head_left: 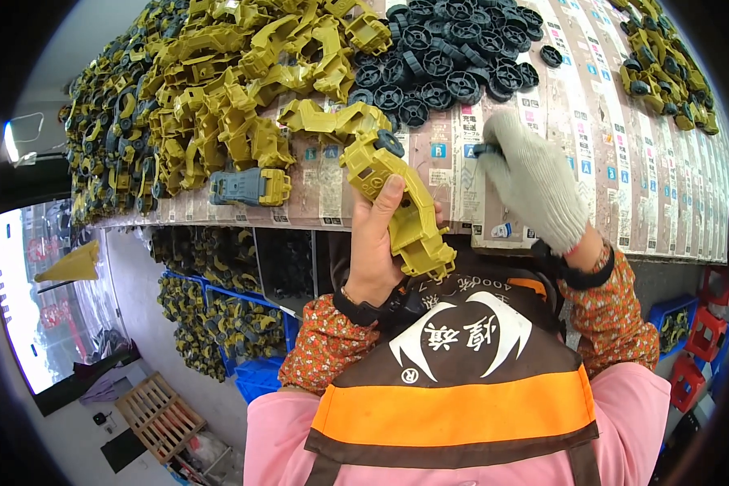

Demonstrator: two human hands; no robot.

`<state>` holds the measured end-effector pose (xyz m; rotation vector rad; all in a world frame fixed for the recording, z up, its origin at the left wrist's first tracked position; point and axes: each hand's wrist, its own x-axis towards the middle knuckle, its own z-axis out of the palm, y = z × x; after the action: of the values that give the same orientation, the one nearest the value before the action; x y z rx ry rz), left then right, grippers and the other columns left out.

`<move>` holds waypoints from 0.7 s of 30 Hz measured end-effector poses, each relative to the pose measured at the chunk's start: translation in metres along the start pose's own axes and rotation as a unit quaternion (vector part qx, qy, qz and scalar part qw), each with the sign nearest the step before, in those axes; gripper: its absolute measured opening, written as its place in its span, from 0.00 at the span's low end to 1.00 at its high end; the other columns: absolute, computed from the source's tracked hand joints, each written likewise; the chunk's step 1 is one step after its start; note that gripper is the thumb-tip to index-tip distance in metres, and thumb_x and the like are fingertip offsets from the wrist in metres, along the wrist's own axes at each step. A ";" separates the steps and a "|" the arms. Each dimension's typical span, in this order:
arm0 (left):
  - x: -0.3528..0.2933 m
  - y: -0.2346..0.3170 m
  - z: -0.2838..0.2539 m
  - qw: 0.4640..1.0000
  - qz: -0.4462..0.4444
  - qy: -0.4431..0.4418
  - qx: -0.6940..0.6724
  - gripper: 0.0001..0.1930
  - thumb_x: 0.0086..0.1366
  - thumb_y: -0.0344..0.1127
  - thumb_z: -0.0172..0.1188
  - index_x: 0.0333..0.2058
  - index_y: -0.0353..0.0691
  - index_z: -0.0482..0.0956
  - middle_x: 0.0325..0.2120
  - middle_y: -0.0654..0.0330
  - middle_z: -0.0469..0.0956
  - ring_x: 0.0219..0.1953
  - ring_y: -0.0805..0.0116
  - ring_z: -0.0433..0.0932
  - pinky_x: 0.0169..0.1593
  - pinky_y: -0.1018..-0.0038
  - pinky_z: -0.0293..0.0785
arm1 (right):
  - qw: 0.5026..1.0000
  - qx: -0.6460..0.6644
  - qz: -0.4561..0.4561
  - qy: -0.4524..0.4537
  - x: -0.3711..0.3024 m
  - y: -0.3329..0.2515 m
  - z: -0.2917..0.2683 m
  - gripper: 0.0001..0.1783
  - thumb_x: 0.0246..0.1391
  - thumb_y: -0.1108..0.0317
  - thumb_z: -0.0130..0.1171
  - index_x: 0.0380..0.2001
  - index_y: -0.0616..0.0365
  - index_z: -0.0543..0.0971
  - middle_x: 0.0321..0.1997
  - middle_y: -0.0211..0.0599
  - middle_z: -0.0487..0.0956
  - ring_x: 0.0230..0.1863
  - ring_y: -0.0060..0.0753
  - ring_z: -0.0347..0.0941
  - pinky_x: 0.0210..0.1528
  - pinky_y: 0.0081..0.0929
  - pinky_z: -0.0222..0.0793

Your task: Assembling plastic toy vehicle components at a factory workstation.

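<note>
My bare left hand [374, 235] is closed around a yellow plastic toy vehicle body [409, 215] at the table's front edge. One dark wheel [390, 144] sits at the far end of that body. To its right, my right hand [535, 180], in a white knit glove, pinches a small dark toy wheel [486, 150] just above the table. Beyond both hands lies a heap of loose dark wheels [449, 57]. Another yellow body [332, 120] rests just past the held one.
Piled yellow bodies [219, 97] cover the table's left side, with a grey-and-yellow piece [249, 187] near the front edge. More yellow parts with wheels [668, 73] lie far right. Below stand blue bins [259, 377], red crates [705, 332] and a wooden pallet [160, 413].
</note>
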<state>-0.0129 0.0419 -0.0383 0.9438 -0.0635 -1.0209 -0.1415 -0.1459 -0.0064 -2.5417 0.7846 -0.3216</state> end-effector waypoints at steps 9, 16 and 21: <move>0.001 -0.003 0.015 0.997 0.075 0.010 0.007 0.19 0.75 0.38 0.64 0.57 0.43 0.67 0.42 0.59 0.79 0.39 0.64 0.85 0.43 0.65 0.87 | 0.949 0.315 0.023 -0.021 -0.055 -0.039 0.006 0.15 0.60 0.75 0.64 0.50 0.63 0.81 0.44 0.53 0.85 0.46 0.54 0.85 0.48 0.40 0.80; 0.002 -0.010 0.015 0.993 0.107 -0.002 0.057 0.19 0.77 0.40 0.62 0.60 0.44 0.68 0.47 0.61 0.77 0.43 0.66 0.83 0.49 0.62 0.86 | 0.945 0.325 0.021 -0.008 -0.063 -0.041 0.013 0.17 0.61 0.76 0.63 0.54 0.63 0.79 0.43 0.53 0.85 0.46 0.53 0.85 0.48 0.39 0.80; 0.001 -0.014 0.012 0.979 0.182 0.015 0.091 0.20 0.76 0.36 0.63 0.60 0.42 0.68 0.47 0.61 0.77 0.43 0.68 0.82 0.47 0.61 0.87 | 0.942 0.334 0.028 -0.009 -0.069 -0.044 0.011 0.18 0.61 0.76 0.62 0.55 0.63 0.79 0.43 0.54 0.85 0.44 0.53 0.86 0.46 0.39 0.80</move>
<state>-0.0272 0.0305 -0.0408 1.0680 -0.2984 -0.6693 -0.1726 -0.0703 -0.0005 -1.8764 0.6050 -0.4559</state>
